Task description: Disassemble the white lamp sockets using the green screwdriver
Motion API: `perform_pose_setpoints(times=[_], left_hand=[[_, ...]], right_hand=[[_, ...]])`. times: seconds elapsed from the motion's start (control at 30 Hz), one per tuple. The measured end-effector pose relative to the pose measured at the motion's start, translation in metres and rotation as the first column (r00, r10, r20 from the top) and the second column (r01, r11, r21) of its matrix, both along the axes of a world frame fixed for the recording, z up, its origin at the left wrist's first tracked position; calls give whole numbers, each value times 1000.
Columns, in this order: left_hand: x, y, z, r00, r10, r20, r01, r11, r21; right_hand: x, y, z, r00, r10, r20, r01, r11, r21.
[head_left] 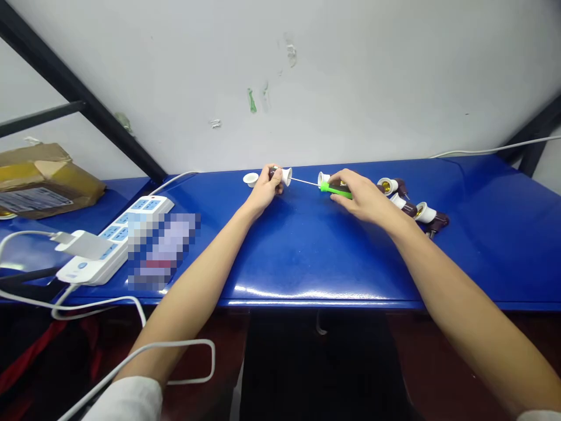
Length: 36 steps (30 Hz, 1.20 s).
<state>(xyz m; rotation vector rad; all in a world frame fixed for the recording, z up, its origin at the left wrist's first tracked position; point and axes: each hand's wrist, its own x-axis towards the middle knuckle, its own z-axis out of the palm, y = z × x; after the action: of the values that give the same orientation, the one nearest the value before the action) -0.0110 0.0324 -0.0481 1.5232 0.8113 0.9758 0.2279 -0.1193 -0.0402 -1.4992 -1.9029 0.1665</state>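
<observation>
My left hand [266,186] is closed around a brown-and-white lamp socket [286,176], its white mouth facing right. In my right hand [357,196] is a screwdriver [336,190] with a green and black handle. Its thin shaft points left, and the tip goes into the socket's mouth, where I cannot see what it touches. Just left of my left hand lies a white ring-shaped piece [250,179]. Another white socket [323,178] sits behind the screwdriver handle, partly hidden by my right hand. Several more sockets [425,213] lie right of that hand, some partly covered by my forearm.
The blue table [289,251] meets a white wall at its back. On the left are a white power strip [114,242] with a plugged-in charger [83,244], a blurred flat item [169,248] and an open cardboard box [48,181]. A white cable [193,343] crosses over my left forearm.
</observation>
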Motion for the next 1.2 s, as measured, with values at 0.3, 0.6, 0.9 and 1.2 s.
perform_pose_setpoints(times=[0.3,0.6,0.9,1.2], left_hand=[[2,-7,8,999,47,-8,-47,999,-5],[1,-5,4,998,47,-46,-46,999,22],[2,-7,7,997,71,-16,-71,997,-16],[3,-4,4,999,47,-6,-47,999,1]], right_hand=[[-5,0,-1,999,-10,35,13,998,-64],[-6,1,2,998,-15,55,20,996,-92],[-5,1,0,999,13,50,-10,998,-57],[-5,1,-3,997,15,71,-9,996,-86]])
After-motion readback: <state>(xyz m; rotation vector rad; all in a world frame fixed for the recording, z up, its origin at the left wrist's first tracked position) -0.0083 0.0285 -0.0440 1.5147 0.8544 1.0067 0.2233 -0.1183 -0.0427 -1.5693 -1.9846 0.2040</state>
